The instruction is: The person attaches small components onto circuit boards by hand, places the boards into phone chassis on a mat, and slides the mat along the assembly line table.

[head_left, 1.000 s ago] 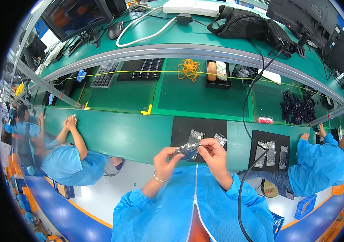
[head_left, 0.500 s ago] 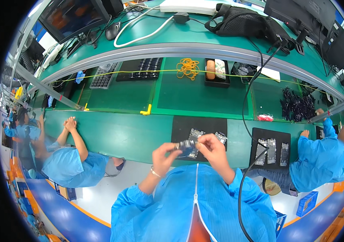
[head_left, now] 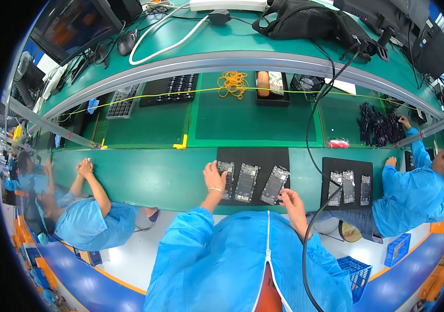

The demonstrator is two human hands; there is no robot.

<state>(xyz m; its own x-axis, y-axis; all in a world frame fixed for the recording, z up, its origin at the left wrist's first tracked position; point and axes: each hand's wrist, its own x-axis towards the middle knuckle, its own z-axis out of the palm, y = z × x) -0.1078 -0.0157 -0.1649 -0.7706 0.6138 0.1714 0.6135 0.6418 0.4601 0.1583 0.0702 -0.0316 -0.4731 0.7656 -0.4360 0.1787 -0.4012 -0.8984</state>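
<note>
Three circuit boards lie side by side on a black mat (head_left: 253,152) in front of me. My left hand (head_left: 213,178) is at the left circuit board (head_left: 227,186), with its fingers bent over the board's left side and covering part of it. The middle circuit board (head_left: 246,182) lies untouched. At the tilted right circuit board (head_left: 274,186), my right hand (head_left: 293,205) pinches the lower right corner between thumb and fingers.
To the right, another black mat (head_left: 348,202) carries several boards beside a seated co-worker (head_left: 414,192). A black cable (head_left: 305,244) hangs across my right side. Another person (head_left: 97,213) sits left. A metal rail (head_left: 232,60) spans the bench; yellow rubber bands (head_left: 232,83) lie beyond.
The board held up between both hands is down on the mat. My hands have moved apart, left to the left board, right to the right board. The right co-worker's arm reaches toward the dark cables.
</note>
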